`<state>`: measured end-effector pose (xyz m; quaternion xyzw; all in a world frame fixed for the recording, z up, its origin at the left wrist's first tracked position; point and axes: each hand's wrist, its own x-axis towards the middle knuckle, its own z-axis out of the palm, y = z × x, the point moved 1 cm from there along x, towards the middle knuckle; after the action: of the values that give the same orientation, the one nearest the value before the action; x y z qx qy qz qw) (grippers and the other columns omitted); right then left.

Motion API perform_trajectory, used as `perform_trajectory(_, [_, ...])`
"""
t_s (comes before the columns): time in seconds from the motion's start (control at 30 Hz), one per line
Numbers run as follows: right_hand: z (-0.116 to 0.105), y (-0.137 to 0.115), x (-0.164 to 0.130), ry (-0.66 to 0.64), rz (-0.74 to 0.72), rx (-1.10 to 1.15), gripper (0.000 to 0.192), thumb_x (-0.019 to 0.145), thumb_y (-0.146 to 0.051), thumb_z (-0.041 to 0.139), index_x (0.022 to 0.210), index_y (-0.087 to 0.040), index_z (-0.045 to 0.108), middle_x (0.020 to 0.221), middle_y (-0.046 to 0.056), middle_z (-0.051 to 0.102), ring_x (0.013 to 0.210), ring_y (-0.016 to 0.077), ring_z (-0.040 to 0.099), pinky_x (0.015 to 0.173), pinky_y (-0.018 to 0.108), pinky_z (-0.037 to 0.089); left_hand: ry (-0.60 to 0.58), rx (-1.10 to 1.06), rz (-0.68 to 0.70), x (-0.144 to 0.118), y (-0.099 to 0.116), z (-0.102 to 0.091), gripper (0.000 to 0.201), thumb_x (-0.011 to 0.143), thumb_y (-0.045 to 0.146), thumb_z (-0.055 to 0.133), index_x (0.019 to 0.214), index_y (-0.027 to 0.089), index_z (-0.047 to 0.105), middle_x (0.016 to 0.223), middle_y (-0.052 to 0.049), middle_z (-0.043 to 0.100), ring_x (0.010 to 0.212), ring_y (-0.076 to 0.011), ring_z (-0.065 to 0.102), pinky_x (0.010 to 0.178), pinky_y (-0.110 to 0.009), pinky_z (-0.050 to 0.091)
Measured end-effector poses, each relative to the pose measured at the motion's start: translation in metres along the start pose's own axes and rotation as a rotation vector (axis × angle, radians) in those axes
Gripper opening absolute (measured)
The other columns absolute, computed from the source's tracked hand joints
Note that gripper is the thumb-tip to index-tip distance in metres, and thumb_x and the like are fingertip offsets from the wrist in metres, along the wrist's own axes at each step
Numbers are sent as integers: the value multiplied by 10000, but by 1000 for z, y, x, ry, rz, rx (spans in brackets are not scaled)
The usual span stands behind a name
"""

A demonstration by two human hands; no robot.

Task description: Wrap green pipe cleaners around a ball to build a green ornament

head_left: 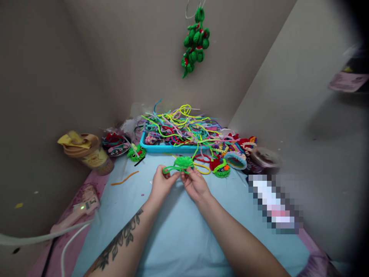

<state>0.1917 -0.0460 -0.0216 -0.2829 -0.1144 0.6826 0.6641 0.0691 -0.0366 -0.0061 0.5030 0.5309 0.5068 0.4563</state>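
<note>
Both my hands meet over the light blue table mat (173, 231), holding a bright green pipe-cleaner piece (183, 162). My left hand (162, 184) pinches a green stem that loops out to the left of the coiled part. My right hand (196, 184) grips the piece from below on its right side. The coiled green body sticks up above my fingertips.
A blue tray (161, 148) heaped with many coloured pipe cleaners stands behind my hands. Finished fuzzy figures (221, 167) lie to the right, a tan lidded cup (86, 152) and a glue gun (83, 207) to the left. An orange stem (124, 178) lies loose. Green ornaments (196, 38) hang on the wall.
</note>
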Motion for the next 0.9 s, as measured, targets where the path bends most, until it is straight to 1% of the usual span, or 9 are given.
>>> perform_trajectory(0.07, [0, -1, 1, 29, -70, -31, 224, 597, -198, 775, 751, -188, 613, 661, -32, 673, 578, 73, 618, 539, 153, 515, 47, 152, 79, -7, 1, 1, 343, 633, 356, 696, 579, 174, 411, 493, 90, 343, 458, -63, 342, 455, -184, 287])
perform_trajectory(0.13, [1, -1, 0, 55, -135, -79, 226, 606, -214, 767, 768, -182, 613, 675, -26, 669, 591, 77, 615, 550, 165, 506, 37, 266, 230, -16, 5, 1, 282, 686, 348, 664, 607, 170, 461, 505, 76, 371, 475, -75, 371, 470, -193, 318])
perform_trajectory(0.2, [2, 1, -2, 62, -170, -123, 216, 615, -232, 758, 754, -182, 600, 647, -36, 649, 565, 78, 595, 534, 177, 488, -73, 336, 497, -26, 9, 3, 182, 723, 297, 648, 830, 169, 575, 643, 29, 518, 563, -98, 467, 553, -218, 403])
perform_trajectory(0.27, [5, 5, -6, 38, -180, -157, 204, 620, -245, 751, 723, -184, 585, 605, -50, 622, 527, 75, 564, 512, 185, 462, -149, 382, 659, -33, 11, 5, 269, 788, 230, 585, 1053, 187, 562, 837, -35, 602, 692, -124, 538, 633, -242, 452])
perform_trajectory(0.37, [8, 12, -11, -12, -190, -195, 197, 620, -249, 748, 716, -183, 588, 616, -47, 622, 545, 84, 556, 540, 206, 454, -147, 412, 747, -34, 10, 5, 215, 834, 164, 514, 1038, 190, 576, 921, -70, 610, 832, -147, 567, 725, -269, 482])
perform_trajectory(0.5, [9, 16, -14, -32, -199, -246, 196, 639, -257, 736, 770, -182, 610, 701, -25, 650, 623, 106, 582, 626, 242, 466, -157, 418, 841, -32, 10, 3, 139, 837, 122, 487, 868, 178, 611, 833, -58, 631, 810, -147, 579, 747, -283, 492])
perform_trajectory(0.77, [-1, 13, -5, 129, -150, -306, 253, 619, -313, 752, 772, -193, 590, 671, -35, 628, 601, 116, 630, 506, 198, 454, -588, 160, 1087, -62, 30, 14, 221, 813, 61, 423, 876, 168, 607, 777, -69, 675, 735, -143, 610, 675, -256, 494])
perform_trajectory(0.83, [-2, 13, -2, 140, -176, -245, 256, 616, -296, 756, 783, -194, 592, 689, -34, 637, 607, 104, 633, 518, 186, 462, -741, 105, 1106, -72, 35, 17, 222, 817, 72, 419, 892, 174, 602, 775, -67, 686, 755, -151, 627, 699, -262, 496])
perform_trajectory(0.9, [-2, 11, 0, 144, -188, -202, 256, 616, -281, 756, 797, -194, 598, 705, -30, 649, 595, 94, 629, 523, 183, 469, -853, 42, 1048, -77, 38, 18, 186, 825, 92, 451, 869, 189, 603, 749, -52, 685, 735, -139, 634, 699, -239, 495])
